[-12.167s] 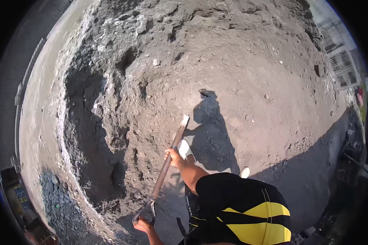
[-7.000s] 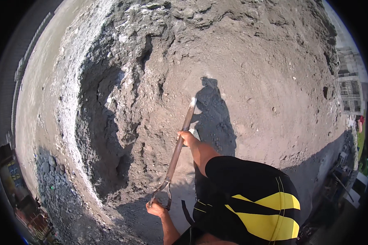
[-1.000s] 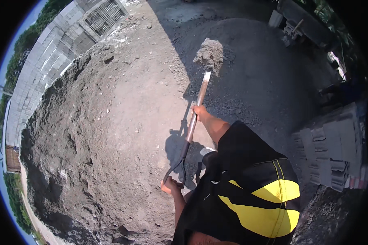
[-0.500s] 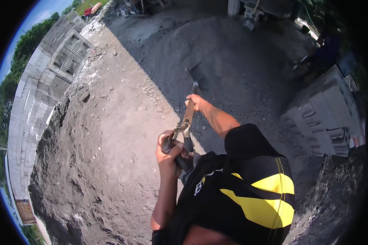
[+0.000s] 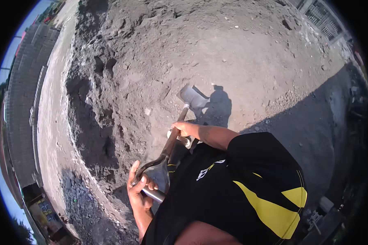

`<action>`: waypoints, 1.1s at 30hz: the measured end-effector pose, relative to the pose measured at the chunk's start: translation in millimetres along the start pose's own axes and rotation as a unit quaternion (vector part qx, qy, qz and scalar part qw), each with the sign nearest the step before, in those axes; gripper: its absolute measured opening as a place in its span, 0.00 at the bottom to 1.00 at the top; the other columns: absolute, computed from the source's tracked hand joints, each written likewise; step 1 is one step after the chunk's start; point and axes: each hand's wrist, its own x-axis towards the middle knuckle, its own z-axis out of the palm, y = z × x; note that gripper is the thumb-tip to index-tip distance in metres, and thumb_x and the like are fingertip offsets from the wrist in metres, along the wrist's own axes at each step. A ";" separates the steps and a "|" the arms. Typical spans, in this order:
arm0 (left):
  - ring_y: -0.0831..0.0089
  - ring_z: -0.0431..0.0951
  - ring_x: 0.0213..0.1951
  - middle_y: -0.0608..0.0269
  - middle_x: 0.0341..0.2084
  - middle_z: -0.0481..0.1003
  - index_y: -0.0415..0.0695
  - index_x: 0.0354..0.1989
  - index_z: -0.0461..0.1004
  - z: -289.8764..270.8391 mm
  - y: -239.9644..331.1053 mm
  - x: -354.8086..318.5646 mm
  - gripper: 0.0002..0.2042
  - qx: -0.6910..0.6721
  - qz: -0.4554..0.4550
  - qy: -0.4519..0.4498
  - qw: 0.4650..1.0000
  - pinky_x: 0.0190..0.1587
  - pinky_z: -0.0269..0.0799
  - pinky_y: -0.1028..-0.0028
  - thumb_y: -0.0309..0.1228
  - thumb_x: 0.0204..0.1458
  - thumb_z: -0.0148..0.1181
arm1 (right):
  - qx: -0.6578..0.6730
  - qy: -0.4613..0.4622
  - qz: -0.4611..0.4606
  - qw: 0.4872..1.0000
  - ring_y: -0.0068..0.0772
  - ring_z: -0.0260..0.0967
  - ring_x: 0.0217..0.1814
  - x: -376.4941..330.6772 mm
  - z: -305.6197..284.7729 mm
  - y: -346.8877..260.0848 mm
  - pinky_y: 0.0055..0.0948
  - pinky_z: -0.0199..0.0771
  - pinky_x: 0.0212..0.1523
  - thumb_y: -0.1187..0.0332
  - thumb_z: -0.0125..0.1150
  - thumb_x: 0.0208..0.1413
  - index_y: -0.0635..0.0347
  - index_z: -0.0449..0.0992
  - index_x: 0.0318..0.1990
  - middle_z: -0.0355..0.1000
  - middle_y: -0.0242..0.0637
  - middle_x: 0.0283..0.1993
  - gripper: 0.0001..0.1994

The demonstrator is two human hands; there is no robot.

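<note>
- The left hand (image 5: 138,188) is wrapped tight around the D-shaped handle at the top end of the shovel (image 5: 171,141).
- The right hand (image 5: 183,129) squeezes the wooden shaft, halfway down.
- Past the right hand, the grey blade (image 5: 191,96) sticks out over the big sand pile (image 5: 122,81).
- The person's shadow (image 5: 218,107) falls just beside the blade.
- Dark gravel (image 5: 79,196) lies near the left hand.

Outdoor building site — sand heap (image 5: 159,61), gravel (image 5: 86,204).

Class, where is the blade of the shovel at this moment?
In the head view the shovel blade sits just above centre, over the grey sand pile, beside the person's shadow, beyond the right hand.
</note>
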 end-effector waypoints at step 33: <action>0.80 0.55 0.10 0.73 0.09 0.54 0.48 0.18 0.56 -142.2 8.9 401.8 0.07 -0.512 0.112 0.312 0.792 0.11 0.54 0.78 0.21 0.41 0.45 | -0.931 -0.161 -0.211 0.251 0.41 0.73 0.30 197.3 257.5 -114.5 0.31 0.72 0.29 0.66 0.56 0.39 0.57 0.76 0.31 0.73 0.42 0.28 0.10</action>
